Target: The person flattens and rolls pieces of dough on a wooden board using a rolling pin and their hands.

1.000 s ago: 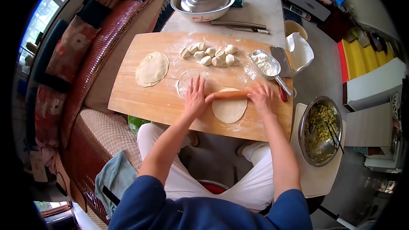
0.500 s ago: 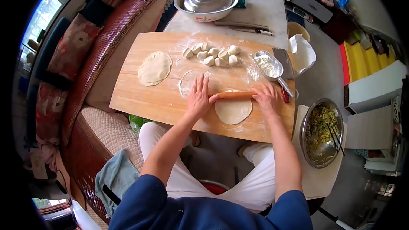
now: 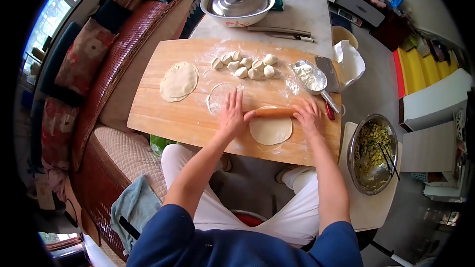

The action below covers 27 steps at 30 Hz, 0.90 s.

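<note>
My left hand (image 3: pixel 231 113) lies at the left end of a wooden rolling pin (image 3: pixel 272 112), its thumb along the pin and its fingers stretched forward over the board. At the other end my right hand (image 3: pixel 308 115) rests with its fingers over the pin. Beneath the pin is a flat round dough wrapper (image 3: pixel 271 131), its far edge just showing beyond. A stack of rolled wrappers (image 3: pixel 179 82) lies to the left on the floured wooden board (image 3: pixel 148 111). Several small dough pieces (image 3: pixel 241 72) sit grouped beyond my hands.
Right of the dough pieces lie a metal scoop of flour (image 3: pixel 310 76) and a cleaver (image 3: pixel 326 70). A steel bowl of chopped filling (image 3: pixel 352 168) with chopsticks stands at the right. Behind the board are a lidded basin (image 3: pixel 237 21) and long knives (image 3: pixel 279 29).
The rolling pin and both hands have barely shifted over the wrapper. The whole view has moved very slightly; nothing was taken up or let go.
</note>
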Each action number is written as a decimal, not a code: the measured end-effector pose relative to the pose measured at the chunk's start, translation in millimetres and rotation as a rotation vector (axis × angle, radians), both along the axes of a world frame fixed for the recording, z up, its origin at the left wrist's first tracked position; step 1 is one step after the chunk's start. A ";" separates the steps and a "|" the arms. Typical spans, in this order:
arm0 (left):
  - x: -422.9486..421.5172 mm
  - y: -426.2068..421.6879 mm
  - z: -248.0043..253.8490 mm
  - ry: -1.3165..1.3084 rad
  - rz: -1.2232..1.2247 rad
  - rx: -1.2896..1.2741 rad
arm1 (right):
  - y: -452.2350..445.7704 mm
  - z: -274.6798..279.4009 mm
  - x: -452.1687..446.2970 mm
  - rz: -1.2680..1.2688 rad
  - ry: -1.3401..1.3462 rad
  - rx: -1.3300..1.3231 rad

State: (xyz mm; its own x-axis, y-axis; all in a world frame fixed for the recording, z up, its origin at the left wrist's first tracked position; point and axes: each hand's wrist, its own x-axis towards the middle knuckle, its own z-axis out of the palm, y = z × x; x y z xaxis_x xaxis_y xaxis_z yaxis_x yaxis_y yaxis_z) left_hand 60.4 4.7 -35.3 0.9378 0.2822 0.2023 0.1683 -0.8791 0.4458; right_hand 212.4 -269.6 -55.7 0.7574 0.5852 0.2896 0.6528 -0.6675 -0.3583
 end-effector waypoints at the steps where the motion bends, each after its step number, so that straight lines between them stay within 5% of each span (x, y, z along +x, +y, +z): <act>1: -3.3 -6.7 3.8 0.001 -0.023 -0.040 | -12.3 -5.4 -5.6 0.005 0.009 0.009; 7: -107.2 -50.4 7.6 0.199 -0.288 0.045 | -37.1 20.3 -66.5 0.108 -0.025 -0.039; 13: 8.9 8.6 -1.5 0.013 0.051 0.060 | 12.6 8.5 -7.0 0.018 -0.029 0.000; 20: -107.7 -52.0 18.7 0.168 -0.302 0.029 | -46.3 7.9 -60.0 0.084 -0.019 0.004; 27: 9.1 3.5 5.5 0.076 0.039 0.046 | 11.1 5.8 -5.4 -0.006 -0.067 -0.040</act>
